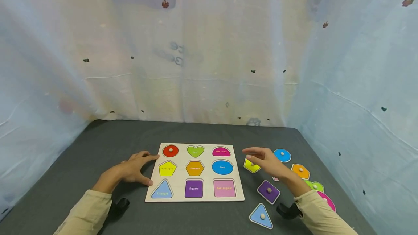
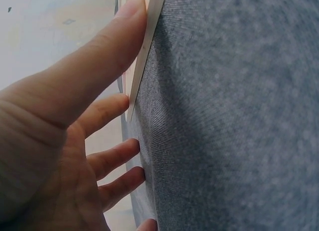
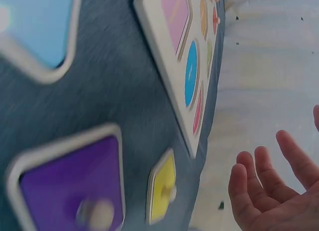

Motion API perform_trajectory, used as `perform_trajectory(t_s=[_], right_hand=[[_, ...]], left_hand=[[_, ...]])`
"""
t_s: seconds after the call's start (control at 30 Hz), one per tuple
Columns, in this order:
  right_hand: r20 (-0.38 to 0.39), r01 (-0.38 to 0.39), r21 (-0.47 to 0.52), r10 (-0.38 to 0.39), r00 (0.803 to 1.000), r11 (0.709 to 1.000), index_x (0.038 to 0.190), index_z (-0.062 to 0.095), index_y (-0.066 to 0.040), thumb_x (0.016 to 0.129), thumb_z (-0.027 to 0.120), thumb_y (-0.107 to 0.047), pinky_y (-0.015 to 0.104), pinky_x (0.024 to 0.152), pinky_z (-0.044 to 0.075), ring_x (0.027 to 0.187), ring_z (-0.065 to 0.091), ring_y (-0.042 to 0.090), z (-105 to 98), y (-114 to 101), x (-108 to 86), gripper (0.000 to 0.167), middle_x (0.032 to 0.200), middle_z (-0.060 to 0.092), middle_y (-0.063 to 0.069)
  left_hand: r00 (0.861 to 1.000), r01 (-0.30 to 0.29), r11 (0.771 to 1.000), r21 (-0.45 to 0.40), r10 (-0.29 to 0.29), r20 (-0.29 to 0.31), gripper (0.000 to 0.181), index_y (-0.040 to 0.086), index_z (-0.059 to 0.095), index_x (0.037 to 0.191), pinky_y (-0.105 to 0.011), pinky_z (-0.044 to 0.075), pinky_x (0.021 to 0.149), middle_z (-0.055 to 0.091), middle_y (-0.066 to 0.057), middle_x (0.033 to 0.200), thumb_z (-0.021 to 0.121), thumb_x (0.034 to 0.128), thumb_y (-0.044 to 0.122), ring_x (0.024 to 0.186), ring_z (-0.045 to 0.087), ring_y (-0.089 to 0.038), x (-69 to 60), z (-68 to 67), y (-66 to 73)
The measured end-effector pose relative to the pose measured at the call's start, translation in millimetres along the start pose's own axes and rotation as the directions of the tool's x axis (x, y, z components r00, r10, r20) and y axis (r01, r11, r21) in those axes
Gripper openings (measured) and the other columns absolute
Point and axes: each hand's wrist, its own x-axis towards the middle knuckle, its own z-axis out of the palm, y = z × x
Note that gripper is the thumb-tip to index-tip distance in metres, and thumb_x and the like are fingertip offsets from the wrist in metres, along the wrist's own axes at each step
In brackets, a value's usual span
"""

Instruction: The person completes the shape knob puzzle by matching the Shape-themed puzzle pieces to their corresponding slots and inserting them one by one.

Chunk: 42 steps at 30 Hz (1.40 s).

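Observation:
A wooden shape board (image 1: 209, 172) lies flat, with coloured, labelled recesses; the red circle piece (image 1: 171, 151) sits at its top-left place. My left hand (image 1: 134, 169) is at the board's left edge, thumb and index fingertip touching it, the other fingers spread in the left wrist view. My right hand (image 1: 266, 160) hovers right of the board, fingers extended and holding nothing. Below its fingertips lies the yellow pentagon piece (image 1: 249, 167), also seen with its knob in the right wrist view. The purple square piece (image 3: 75, 181) lies nearer to me.
More knobbed pieces lie at the right: a blue triangle (image 1: 261, 217), a blue oval (image 1: 282, 155), an orange hexagon (image 1: 300, 170), a green heart (image 1: 317, 186) and a magenta half round (image 1: 327, 201). A pink piece (image 1: 275, 179) is mostly hidden under the right arm. Grey cloth (image 1: 111, 137) covers the table.

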Motion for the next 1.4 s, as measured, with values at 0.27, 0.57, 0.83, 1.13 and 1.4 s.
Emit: perform_trajectory(t_s=[0.27, 0.57, 0.83, 1.13, 1.4], right_hand=[[-0.015, -0.028, -0.041, 0.027, 1.0, 0.999, 0.14, 0.056, 0.001, 0.106, 0.053, -0.024, 0.029, 0.097, 0.055, 0.126, 0.061, 0.041, -28, 5, -27.6, 0.042, 0.143, 0.057, 0.026], [-0.074, -0.071, -0.058, 0.067, 0.995, 0.996, 0.138, 0.057, 0.001, 0.105, 0.055, -0.022, 0.019, 0.09, 0.053, 0.107, 0.061, -0.012, -46, 14, -45.6, 0.041, 0.141, 0.057, 0.028], [-0.094, -0.078, -0.046, 0.073, 0.993, 0.996, 0.14, 0.055, 0.003, 0.106, 0.053, -0.019, 0.022, 0.088, 0.054, 0.104, 0.06, -0.011, -51, 26, -61.2, 0.041, 0.143, 0.053, 0.032], [-0.125, -0.191, -0.061, 0.182, 0.975, 0.98, 0.143, 0.052, 0.005, 0.107, 0.051, -0.025, 0.036, 0.089, 0.058, 0.11, 0.066, -0.001, -64, 46, -82.7, 0.047, 0.142, 0.056, 0.028], [-0.124, -0.188, 0.006, 0.188, 0.974, 0.982, 0.141, 0.049, 0.012, 0.108, 0.05, -0.021, 0.023, 0.084, 0.058, 0.104, 0.064, -0.009, -83, 69, -100.6, 0.047, 0.119, 0.061, -0.027]], left_hand=[[1.0, 0.011, 1.0, 0.021, -0.011, 0.001, 0.103, 0.019, 0.042, 0.155, -0.084, 0.026, 0.099, 0.037, -0.024, 0.152, 0.091, 0.0692, 0.048, 0.134, 0.037, -0.049, 2.2, 1.3, -2.5], [1.0, 0.016, 1.0, 0.021, -0.016, 0.001, 0.102, 0.019, 0.043, 0.154, -0.084, 0.027, 0.1, 0.038, -0.024, 0.151, 0.091, 0.0689, 0.048, 0.134, 0.038, -0.049, 3.2, 1.5, -1.2], [1.0, 0.016, 1.0, 0.019, -0.016, -0.008, 0.102, 0.019, 0.043, 0.154, -0.083, 0.028, 0.099, 0.038, -0.024, 0.151, 0.091, 0.0685, 0.047, 0.134, 0.038, -0.048, 2.2, 1.7, -2.2], [1.0, 0.016, 1.0, 0.012, -0.016, -0.007, 0.103, 0.019, 0.043, 0.154, -0.084, 0.026, 0.099, 0.037, -0.023, 0.152, 0.091, 0.0685, 0.047, 0.134, 0.037, -0.047, 1.2, 3.7, -1.5], [1.0, 0.011, 1.0, 0.01, -0.011, -0.011, 0.104, 0.019, 0.042, 0.155, -0.085, 0.024, 0.1, 0.036, -0.026, 0.153, 0.091, 0.0685, 0.047, 0.135, 0.035, -0.05, 2.2, 2.1, -2.6]])
